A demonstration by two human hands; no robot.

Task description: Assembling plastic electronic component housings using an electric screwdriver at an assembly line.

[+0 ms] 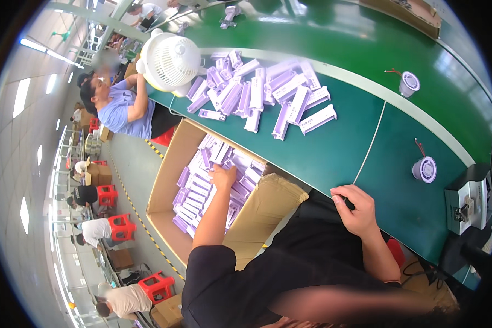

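Where fingers meet parts, grip's unclear.

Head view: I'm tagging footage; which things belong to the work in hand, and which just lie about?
Seemingly in hand:
open brown cardboard box, with the left hand in it
oblong lilac plastic pieces, boxed and on the green table

Seemingly just lying about:
round white plastic fan
two round lilac parts with red wires
boxy grey device

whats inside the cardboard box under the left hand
Many white-and-purple plastic casings, partly in rows, lie in the open cardboard box, with the left hand over some. The top pieces, hand and forearm hide what is beneath; the bottom cannot be seen.
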